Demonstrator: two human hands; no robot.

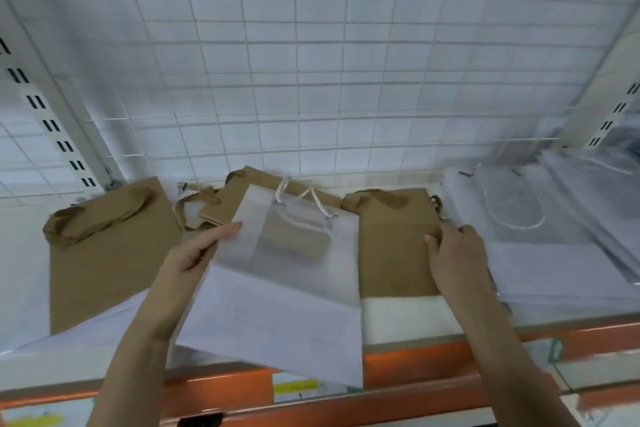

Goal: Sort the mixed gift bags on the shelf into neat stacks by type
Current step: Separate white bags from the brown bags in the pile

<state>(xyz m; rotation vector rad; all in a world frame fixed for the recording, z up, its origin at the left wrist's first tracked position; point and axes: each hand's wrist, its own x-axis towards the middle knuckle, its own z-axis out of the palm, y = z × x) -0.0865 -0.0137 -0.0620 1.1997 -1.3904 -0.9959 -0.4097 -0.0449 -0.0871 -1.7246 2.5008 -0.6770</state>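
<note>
A white shelf with an orange front edge sits under a white wire grid wall. Left of the middle white bag lies a big brown bag. The left hand holds the white bag's left side. Right of it, the right hand grips a smaller brown bag. Farther right, a blurry stack of see-through bags runs off the picture.
</note>
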